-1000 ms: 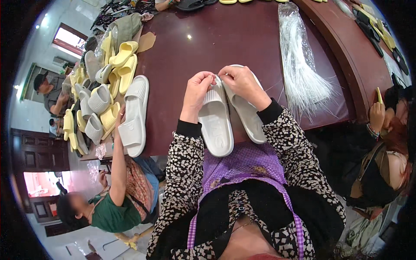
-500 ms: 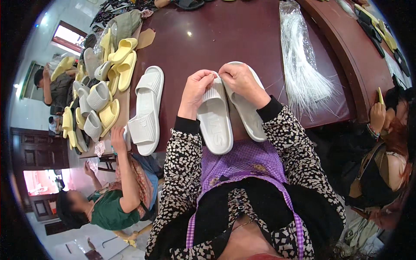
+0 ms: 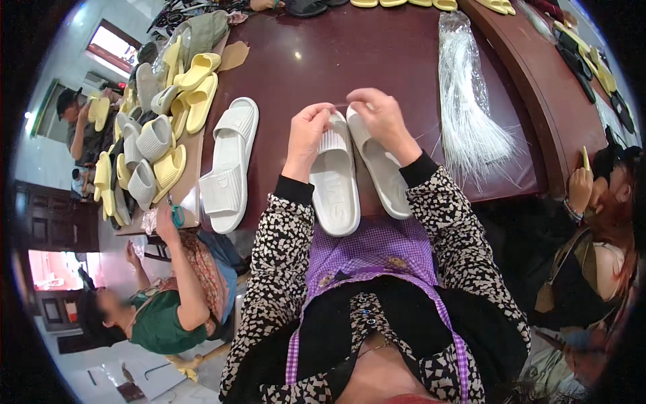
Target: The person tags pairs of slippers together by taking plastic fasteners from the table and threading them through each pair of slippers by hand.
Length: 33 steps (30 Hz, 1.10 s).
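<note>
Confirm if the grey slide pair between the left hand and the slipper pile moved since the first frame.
Yes. The grey slide pair shifted right, closer to the white strand bundle lying on the table.

To the right of the central slipper [image 3: 334, 192], the right hand [image 3: 378, 120] has been drawn slightly away from the left hand [image 3: 308, 138]. Left of that slipper, another grey pair [image 3: 223, 195] has been brought closer and released by a co-worker's hand [image 3: 166, 227].

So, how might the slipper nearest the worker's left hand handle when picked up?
The slipper looks like foam, so it is probably light for its size. Its thick sole would likely flex only slightly. The ridged strap might help against slipping.
</note>
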Each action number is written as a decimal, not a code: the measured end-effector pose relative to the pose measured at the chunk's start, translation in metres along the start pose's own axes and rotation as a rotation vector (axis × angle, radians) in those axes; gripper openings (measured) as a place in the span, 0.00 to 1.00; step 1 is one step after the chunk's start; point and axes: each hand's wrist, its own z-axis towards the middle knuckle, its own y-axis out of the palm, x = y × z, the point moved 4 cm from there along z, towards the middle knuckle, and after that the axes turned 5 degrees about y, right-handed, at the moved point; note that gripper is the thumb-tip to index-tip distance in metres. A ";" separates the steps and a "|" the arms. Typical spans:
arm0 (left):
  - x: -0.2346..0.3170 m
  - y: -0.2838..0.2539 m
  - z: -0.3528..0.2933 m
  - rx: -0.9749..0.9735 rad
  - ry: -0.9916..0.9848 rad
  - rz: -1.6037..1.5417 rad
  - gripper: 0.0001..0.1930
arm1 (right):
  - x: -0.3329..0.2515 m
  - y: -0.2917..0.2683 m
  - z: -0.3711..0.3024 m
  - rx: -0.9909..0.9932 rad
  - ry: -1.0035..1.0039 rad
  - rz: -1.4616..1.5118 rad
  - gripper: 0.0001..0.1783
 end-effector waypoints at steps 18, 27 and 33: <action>-0.016 -0.172 -0.173 1.043 0.449 1.200 0.13 | 0.098 0.057 -0.042 -0.533 0.077 -0.472 0.27; -0.061 -0.239 -0.226 1.026 -0.049 0.191 0.19 | 0.115 0.045 -0.035 -0.456 0.185 -0.616 0.26; -0.078 -0.313 -0.225 1.056 0.114 -0.003 0.17 | 0.120 -0.009 0.006 -0.246 0.155 -0.893 0.27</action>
